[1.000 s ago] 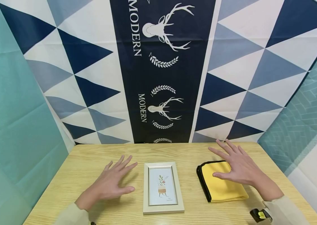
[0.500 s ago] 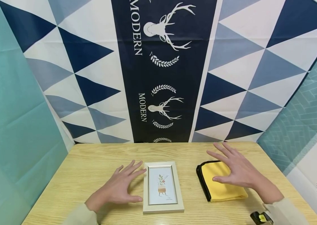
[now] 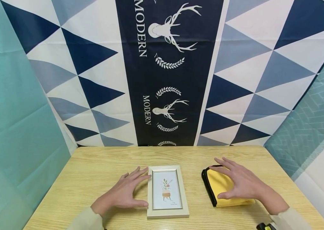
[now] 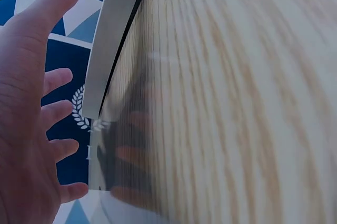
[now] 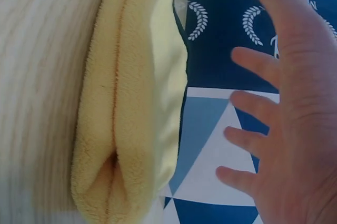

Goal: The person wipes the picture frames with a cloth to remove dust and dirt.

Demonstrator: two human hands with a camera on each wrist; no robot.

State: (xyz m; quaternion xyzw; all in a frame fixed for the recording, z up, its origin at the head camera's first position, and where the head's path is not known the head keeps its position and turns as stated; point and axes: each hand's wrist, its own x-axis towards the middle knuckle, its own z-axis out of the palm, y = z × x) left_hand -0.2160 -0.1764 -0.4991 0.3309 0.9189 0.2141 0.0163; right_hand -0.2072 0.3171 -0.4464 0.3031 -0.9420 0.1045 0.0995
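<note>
A cream picture frame (image 3: pixel 184 198) lies flat on the wooden table, its print of a potted plant facing up. My left hand (image 3: pixel 125 191) is at its left side, fingers spread; the fingertips overlap the frame's edge in the head view. The left wrist view has that hand (image 4: pixel 26 108) beside the frame's side (image 4: pixel 111 40), with nothing held. Over a folded yellow cloth (image 3: pixel 217 183) with black trim hovers my right hand (image 3: pixel 243 182), thumb and fingers apart. In the right wrist view, a gap shows between the cloth's fuzzy folds (image 5: pixel 121 92) and the fingers (image 5: pixel 255 108).
The light wooden table (image 3: pixel 98 159) reaches back to a hanging cloth (image 3: pixel 176 76) patterned with triangles and deer heads. A teal curtain (image 3: pixel 15 127) closes off the left side. More patterned fabric (image 3: pixel 317 127) hangs on the right.
My left hand has moved right to the frame's left edge. My right hand has come down closer over the yellow cloth, its fingers drawn slightly nearer. Frame and cloth stay in place.
</note>
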